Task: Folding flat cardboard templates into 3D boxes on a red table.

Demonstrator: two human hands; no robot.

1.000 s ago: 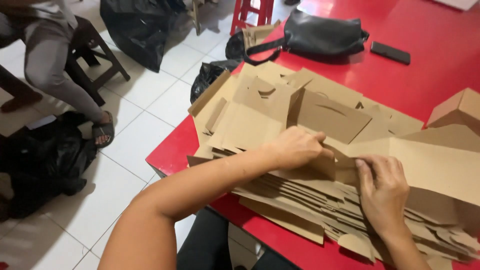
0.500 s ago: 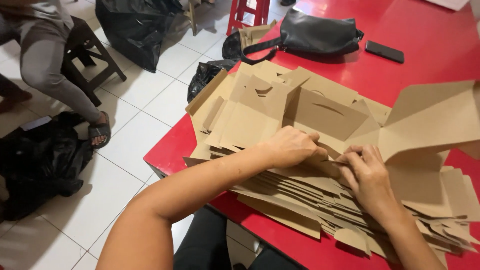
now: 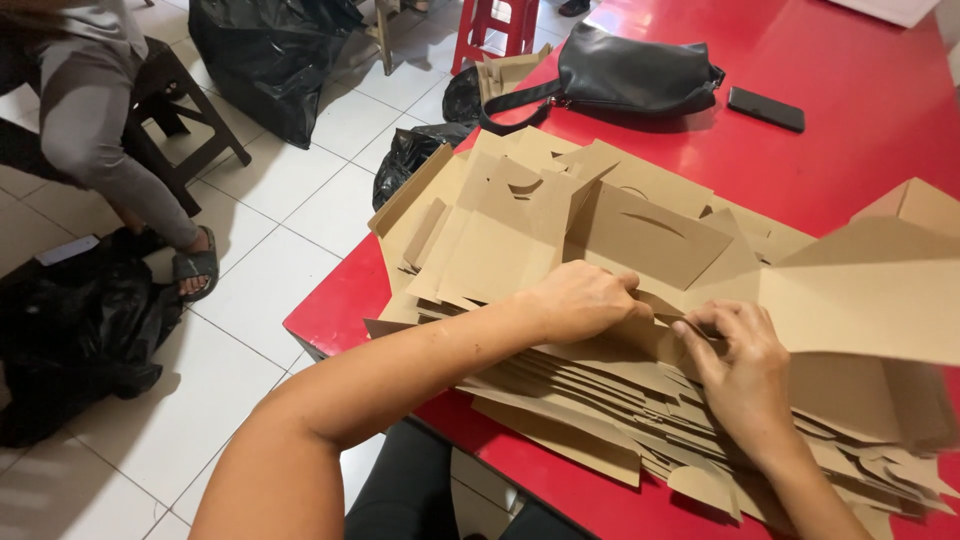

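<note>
Head view: red desk over white tiled floor, black bags around.
Both hands' fingers pinch a flat cardboard box blank atop the stack; left hand, right hand.

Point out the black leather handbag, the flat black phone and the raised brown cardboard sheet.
Black leather handbag [image 3: 630,75]: head view, middle of its body.
Flat black phone [image 3: 765,108]: head view, centre of its face.
Raised brown cardboard sheet [image 3: 870,295]: head view, middle of the lifted panel.
</note>
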